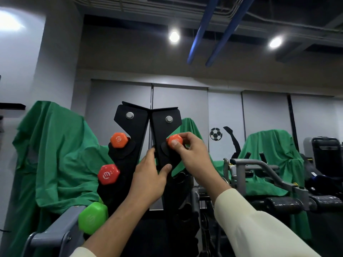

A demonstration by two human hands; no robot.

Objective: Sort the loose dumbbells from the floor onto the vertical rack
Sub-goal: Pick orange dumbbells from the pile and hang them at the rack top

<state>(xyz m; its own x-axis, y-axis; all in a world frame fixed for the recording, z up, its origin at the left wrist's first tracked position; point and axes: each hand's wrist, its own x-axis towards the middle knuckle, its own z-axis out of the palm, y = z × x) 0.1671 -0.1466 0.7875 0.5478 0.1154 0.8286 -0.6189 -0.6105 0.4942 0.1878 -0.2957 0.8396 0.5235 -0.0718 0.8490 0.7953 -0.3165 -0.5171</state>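
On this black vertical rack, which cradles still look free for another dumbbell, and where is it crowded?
The right side of the black vertical rack looks open below the orange hex dumbbell in the right hand: dark cradles there show no dumbbell. The left side is crowded: an orange, a red and a green hex dumbbell fill it. The left hand holds the centre post.

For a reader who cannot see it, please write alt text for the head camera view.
A person's right hand grips an orange dumbbell at the top right slot of a black vertical rack, while the left hand holds the rack. Orange, red and green dumbbells sit on its left side.
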